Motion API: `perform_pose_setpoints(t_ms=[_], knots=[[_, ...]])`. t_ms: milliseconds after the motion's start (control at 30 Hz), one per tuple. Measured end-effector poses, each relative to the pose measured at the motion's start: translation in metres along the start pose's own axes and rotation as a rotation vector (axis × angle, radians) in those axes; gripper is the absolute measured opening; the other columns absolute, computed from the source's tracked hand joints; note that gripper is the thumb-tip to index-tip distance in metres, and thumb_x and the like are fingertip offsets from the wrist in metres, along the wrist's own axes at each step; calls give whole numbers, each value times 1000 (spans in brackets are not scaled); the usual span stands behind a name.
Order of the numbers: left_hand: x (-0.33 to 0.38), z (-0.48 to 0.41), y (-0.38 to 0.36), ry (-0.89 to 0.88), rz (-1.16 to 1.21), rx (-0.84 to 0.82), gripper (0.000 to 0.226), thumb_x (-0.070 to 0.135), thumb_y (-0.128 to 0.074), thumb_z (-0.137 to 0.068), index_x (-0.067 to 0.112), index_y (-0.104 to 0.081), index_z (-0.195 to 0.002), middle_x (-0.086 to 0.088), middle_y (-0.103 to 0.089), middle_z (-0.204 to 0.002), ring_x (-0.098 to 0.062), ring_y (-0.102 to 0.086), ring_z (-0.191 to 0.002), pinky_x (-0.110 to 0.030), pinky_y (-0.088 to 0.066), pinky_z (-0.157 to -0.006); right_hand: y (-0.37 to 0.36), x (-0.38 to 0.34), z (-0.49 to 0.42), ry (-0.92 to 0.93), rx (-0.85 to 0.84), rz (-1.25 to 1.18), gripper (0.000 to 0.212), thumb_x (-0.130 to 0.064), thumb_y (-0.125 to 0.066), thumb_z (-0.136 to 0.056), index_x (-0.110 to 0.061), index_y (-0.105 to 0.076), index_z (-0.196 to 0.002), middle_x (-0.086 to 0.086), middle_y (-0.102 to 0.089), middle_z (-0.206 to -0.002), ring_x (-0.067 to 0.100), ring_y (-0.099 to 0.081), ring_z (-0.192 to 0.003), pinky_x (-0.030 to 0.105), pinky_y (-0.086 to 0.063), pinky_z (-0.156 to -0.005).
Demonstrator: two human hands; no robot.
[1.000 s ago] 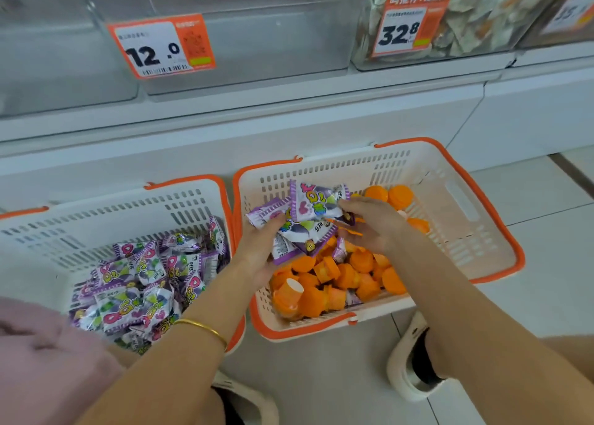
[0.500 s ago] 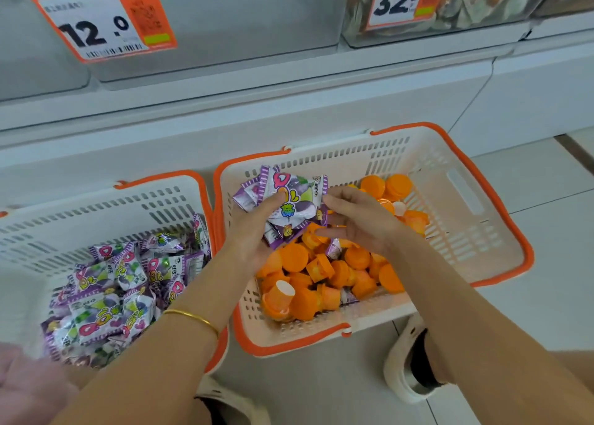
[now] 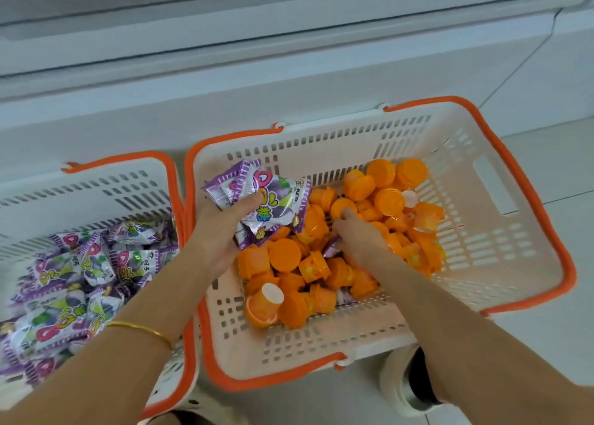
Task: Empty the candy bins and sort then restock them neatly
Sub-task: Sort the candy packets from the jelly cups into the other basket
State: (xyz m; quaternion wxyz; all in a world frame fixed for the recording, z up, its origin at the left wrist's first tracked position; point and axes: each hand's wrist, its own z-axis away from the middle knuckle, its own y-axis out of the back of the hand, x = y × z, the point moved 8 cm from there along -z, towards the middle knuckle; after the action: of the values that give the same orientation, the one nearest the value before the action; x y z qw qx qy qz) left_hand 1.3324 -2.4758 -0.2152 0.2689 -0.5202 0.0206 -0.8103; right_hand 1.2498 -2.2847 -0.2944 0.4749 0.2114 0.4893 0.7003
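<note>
Two white baskets with orange rims sit on the floor. The right basket (image 3: 501, 219) holds a heap of orange jelly cups (image 3: 286, 257) with a few purple candy packets mixed in. My left hand (image 3: 215, 235) grips a bunch of purple candy packets (image 3: 270, 199) above that basket's left side. My right hand (image 3: 360, 235) reaches down among the orange cups, its fingertips at a purple packet (image 3: 332, 249) half buried there; whether it pinches it is unclear. The left basket (image 3: 135, 186) is filled with more purple packets (image 3: 80, 280).
A white shelf base (image 3: 289, 80) runs behind the baskets, with the bottom edge of clear bins at the very top. A white shoe (image 3: 405, 383) stands on the tiled floor just in front of the right basket.
The view has tilted down, so the price tags are out of sight. My right hand left the bunch of packets and dropped into the orange cups. My left hand still holds the bunch.
</note>
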Motion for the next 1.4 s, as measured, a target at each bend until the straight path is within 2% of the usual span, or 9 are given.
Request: perform_pose_setpoints(t_ms=[233, 400, 567, 667, 833, 967, 1133, 1267, 1400], knots=[[24, 16, 1, -79, 45, 46, 64, 17, -78, -72, 17, -54, -131, -8, -65, -122, -29, -61, -114, -52, -44, -100, 85, 22, 25, -40, 195, -655, 9, -18, -63, -91, -10, -61, -86, 2, -55, -77, 18, -53, -75, 30, -42, -61], [58, 44, 36, -179, 88, 187, 94, 36, -90, -57, 15, -46, -137, -8, -60, -129, -30, -56, -120, -53, -39, -104, 147, -48, 55, 57, 178, -1261, 11, -13, -52, -97, -11, -50, -86, 8, -62, -89, 17, -64, -80, 27, -59, -59], [81, 98, 110, -195, 127, 527, 127, 54, -91, -33, 22, -35, -142, -5, -51, -138, -27, -50, -125, -54, -42, -100, 159, -156, 63, 136, 161, -1342, 9, -15, -54, -96, -13, -49, -88, 18, -55, -106, 30, -61, -96, 32, -60, -58], [93, 136, 156, -187, 91, 733, 117, 43, -86, -58, 17, -17, -149, -8, -33, -150, -28, -35, -136, -52, -34, -108, 143, -225, 63, 181, 40, -1328, 11, -13, -53, -96, -15, -50, -87, 12, -52, -100, 29, -58, -95, 32, -60, -61], [118, 183, 208, -235, -558, 1097, 121, 46, -79, -69, 13, 3, -151, -23, -14, -155, -34, -17, -143, -45, -19, -117, 108, -269, 66, 202, -251, -1210, 39, -24, -46, -100, -2, -44, -133, 13, -49, -131, 27, -59, -108, 31, -56, -79], [115, 150, 143, -424, -1036, 827, 103, 52, -67, -79, 13, -4, -152, -19, -5, -158, -33, -4, -146, -45, -7, -118, 117, -170, 53, 1, 43, -1323, 28, -12, -46, -100, -4, -52, -126, 21, -59, -118, 32, -65, -95, 39, -57, -77], [66, 73, 35, -559, -1453, 302, 76, 55, -45, -88, 18, -22, -150, -15, -8, -159, -34, -4, -146, -49, -7, -117, 92, -50, 43, -225, 250, -1045, 23, -2, -42, -99, -3, -54, -118, 22, -61, -106, 26, -61, -73, 46, -56, -70], [41, 28, 19, -496, -1624, 202, 66, 48, -42, -92, 22, -22, -150, -10, -3, -160, -28, 5, -147, -48, 1, -119, 65, -42, 10, -159, 213, -675, 27, -10, -49, -96, -13, -57, -121, 10, -61, -117, 30, -60, -97, 42, -53, -77], [34, 17, 16, -534, -1689, 231, 66, 46, -43, -82, 13, -45, -139, -15, -35, -150, -32, -25, -142, -48, -15, -117, 46, -82, -29, 91, 162, -460, 37, -15, -53, -96, -13, -53, -132, 6, -54, -135, 24, -50, -123, 35, -42, -96]])
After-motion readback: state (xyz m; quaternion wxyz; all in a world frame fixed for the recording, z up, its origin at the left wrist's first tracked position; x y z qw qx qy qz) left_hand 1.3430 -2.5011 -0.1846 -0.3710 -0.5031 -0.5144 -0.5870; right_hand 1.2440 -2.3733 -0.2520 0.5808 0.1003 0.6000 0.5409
